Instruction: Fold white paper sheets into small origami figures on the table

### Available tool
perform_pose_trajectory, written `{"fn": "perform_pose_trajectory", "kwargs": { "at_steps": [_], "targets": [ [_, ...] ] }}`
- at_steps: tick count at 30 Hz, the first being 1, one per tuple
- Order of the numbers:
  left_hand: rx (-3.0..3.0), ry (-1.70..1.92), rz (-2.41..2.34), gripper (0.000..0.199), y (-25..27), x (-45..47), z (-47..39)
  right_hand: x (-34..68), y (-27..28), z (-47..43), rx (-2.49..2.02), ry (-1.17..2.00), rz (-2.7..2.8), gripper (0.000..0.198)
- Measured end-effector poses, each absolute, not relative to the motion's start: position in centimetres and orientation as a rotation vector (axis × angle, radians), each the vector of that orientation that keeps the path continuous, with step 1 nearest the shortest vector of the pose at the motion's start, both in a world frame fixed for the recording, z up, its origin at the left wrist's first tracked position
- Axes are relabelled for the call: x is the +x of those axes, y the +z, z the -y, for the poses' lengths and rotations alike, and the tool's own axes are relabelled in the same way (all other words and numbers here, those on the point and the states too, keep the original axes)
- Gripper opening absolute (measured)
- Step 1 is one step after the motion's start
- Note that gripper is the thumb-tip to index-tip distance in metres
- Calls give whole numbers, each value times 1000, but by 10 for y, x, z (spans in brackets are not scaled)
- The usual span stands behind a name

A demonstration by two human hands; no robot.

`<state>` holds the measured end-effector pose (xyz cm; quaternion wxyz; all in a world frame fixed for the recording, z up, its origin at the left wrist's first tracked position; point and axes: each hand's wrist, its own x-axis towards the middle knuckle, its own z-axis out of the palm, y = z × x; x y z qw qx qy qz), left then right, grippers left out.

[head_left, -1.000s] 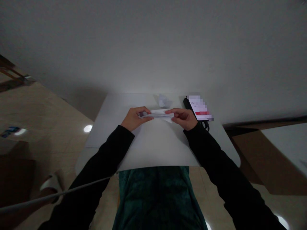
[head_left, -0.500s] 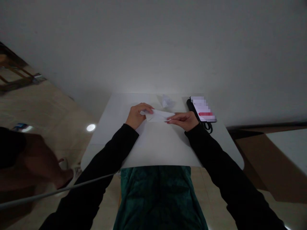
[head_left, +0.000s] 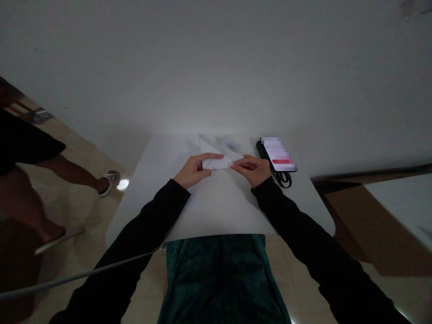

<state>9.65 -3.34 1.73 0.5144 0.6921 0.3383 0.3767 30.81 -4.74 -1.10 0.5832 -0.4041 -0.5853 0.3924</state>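
The left hand point(head_left: 192, 172) and the right hand point(head_left: 254, 171) hold together one piece of folded white paper point(head_left: 217, 164). The left grip is narrow: the index finger lies along the top face of the paper and the thumb stays at its near edge. The right grip is also narrow, with the fingertips pinching the right end. Between the two hands the creases can be seen, and one pointed flap rises on the side away from the person. The paper is above the white table point(head_left: 219, 211); whether it touches the surface, I cannot tell.

Just beyond the grip lies a crumpled white paper point(head_left: 232, 143), partly hidden and not sharp. To the right of the right hand, near it, there is a smartphone point(head_left: 277, 155) with lit screen, and a black cord loop point(head_left: 285, 181) on its near side. Well apart from the grip, to the left, are the legs of another person point(head_left: 76, 173); to the right is a cardboard box point(head_left: 378, 229).
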Motion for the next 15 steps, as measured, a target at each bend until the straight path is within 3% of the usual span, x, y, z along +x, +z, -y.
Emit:
{"fn": "perform_pose_trajectory", "kwargs": {
  "at_steps": [5, 11, 15],
  "targets": [
    [1673, 1000, -923, 45, 17, 109, 41, 305, -11, 48, -978, 943, 1297, 22],
    [1604, 1202, -1137, 37, 8, 127, 46, 301, -8, 47, -953, 1005, 1167, 49],
    [1642, 1214, -1152, 33, 6, 127, 47, 301, -13, 45, -969, 1160, 1146, 53]
  ]
}}
